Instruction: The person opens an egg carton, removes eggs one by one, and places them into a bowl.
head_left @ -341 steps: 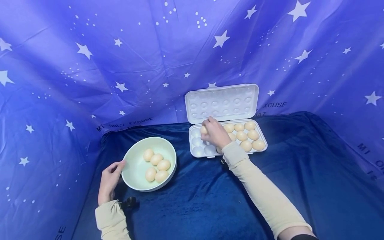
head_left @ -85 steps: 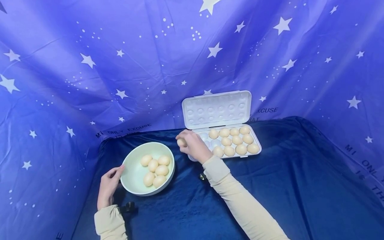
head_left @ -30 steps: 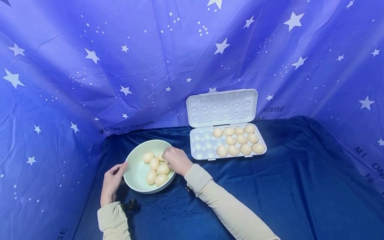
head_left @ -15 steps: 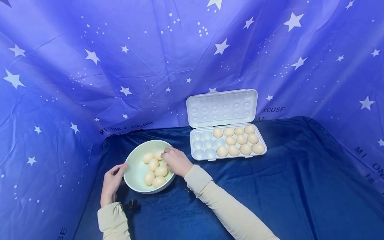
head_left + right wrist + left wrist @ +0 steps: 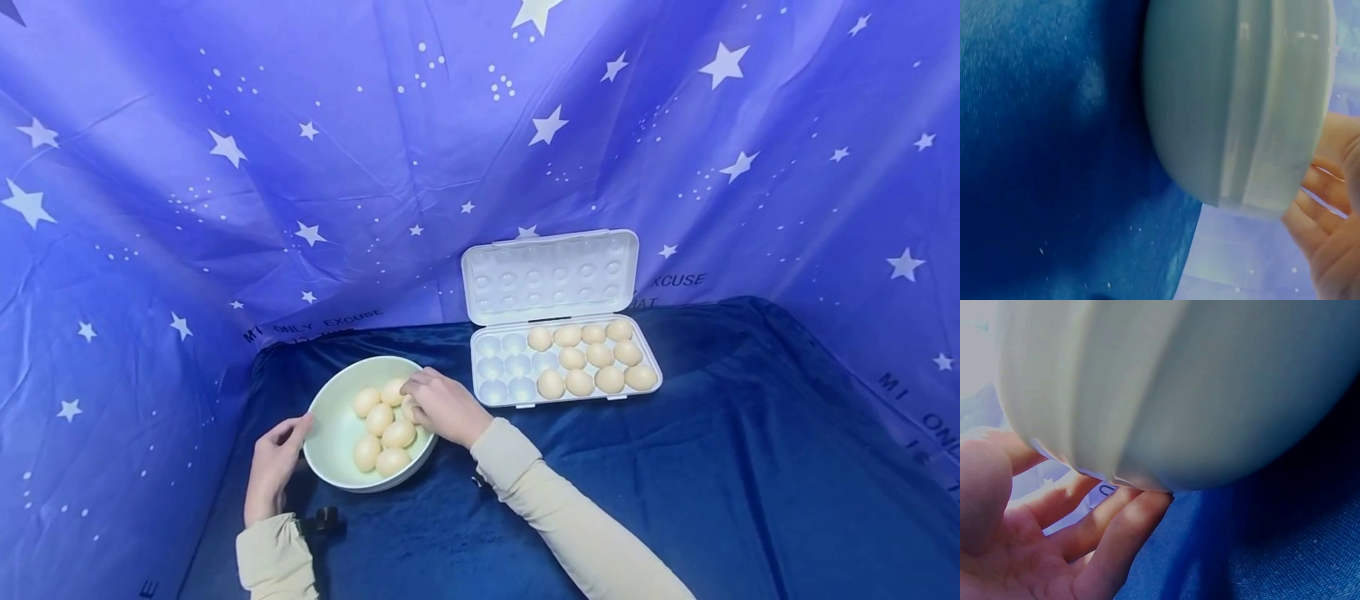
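A pale green bowl (image 5: pixel 333 442) with several light brown eggs (image 5: pixel 379 418) in it stands on the left of the table. My left hand (image 5: pixel 272 467) holds its left rim, the thumb on the edge; in the left wrist view, the fingers (image 5: pixel 1110 534) lie against the outer wall. Over the right rim reaches my right hand (image 5: pixel 446 408), its thumb and fingers round an egg (image 5: pixel 408 408) that is partly covered by them, beside the other eggs. In the right wrist view the bowl wall (image 5: pixel 1210 106) hides the fingertips of the right hand (image 5: pixel 1332 212).
A white egg carton (image 5: pixel 517 404) stands right of the bowl, its lid (image 5: pixel 551 279) raised toward the back. Eggs (image 5: pixel 600 355) fill its right side; several left hollows (image 5: pixel 491 368) are bare. Dark blue cloth (image 5: pixel 675 467) covers the table. A starry purple curtain (image 5: pixel 375 167) hangs behind.
Since the earliest frame, the right hand has brought eggs from the carton's left side to the bowl. Lately it stays at the right rim, and the eggs have shifted slightly left. The left hand keeps its hold.
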{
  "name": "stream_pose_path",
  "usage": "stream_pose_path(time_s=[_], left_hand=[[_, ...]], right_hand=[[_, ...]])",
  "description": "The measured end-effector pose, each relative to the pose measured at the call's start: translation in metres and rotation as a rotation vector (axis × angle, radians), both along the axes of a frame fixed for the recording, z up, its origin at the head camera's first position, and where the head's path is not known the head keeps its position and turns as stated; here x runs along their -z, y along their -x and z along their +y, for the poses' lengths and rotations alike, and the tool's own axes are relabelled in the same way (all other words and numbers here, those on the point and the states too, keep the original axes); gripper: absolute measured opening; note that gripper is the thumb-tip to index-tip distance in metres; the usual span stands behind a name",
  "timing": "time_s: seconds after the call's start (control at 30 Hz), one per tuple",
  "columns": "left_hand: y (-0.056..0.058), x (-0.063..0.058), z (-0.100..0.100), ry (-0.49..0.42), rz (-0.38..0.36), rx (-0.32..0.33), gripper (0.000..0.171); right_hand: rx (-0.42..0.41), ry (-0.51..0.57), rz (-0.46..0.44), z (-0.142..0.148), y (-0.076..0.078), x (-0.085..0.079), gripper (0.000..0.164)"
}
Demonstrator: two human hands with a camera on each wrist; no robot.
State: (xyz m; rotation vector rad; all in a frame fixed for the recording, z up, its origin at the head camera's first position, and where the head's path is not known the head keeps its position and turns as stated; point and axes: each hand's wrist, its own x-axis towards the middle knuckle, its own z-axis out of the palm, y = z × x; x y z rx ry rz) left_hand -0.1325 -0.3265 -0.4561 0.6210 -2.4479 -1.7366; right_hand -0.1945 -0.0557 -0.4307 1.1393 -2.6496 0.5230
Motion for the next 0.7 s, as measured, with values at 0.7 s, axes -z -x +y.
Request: stream_pose_path(time_s=[0.7], left_hand=[[0.0,0.002,0.0,0.073,0.017,-0.024,0.053]], right_hand=[[0.049,0.092,-0.015,0.037,-0.001,-0.011,0.025]])
